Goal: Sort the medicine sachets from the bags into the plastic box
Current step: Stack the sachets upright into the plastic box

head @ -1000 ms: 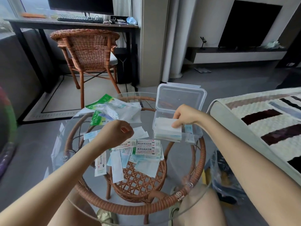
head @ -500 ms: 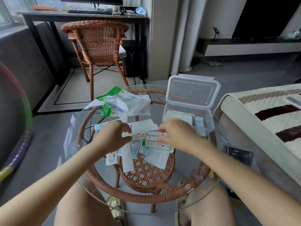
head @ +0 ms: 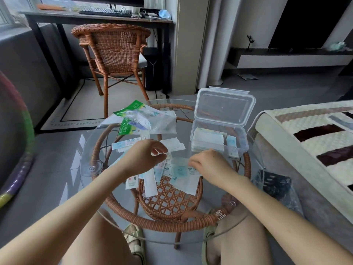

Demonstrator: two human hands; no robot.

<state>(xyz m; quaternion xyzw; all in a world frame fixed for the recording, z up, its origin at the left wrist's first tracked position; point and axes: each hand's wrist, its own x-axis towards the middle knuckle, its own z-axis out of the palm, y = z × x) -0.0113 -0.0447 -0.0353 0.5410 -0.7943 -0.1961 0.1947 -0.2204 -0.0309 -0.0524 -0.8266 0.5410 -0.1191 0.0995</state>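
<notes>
Loose sachets (head: 177, 173): spread in a heap at the centre of the round glass table (head: 89, 142).
Stacked sachets (head: 208, 139): lie flat inside the plastic box (head: 239, 148).
Plastic box: stands at the table's 2 o'clock edge, its clear lid upright.
Bags (head: 147, 119): crumpled at 11 o'clock, green print showing.
Left hand (head: 141, 159): fingers curled, thumb and forefinger pinching a small sachet (head: 168, 155) over the heap.
Right hand (head: 210, 165): knuckles up, fingertips hidden on the heap; whether it grips anything cannot be told.
Wicker chair (head: 114, 46): beyond the table at 11 o'clock.
</notes>
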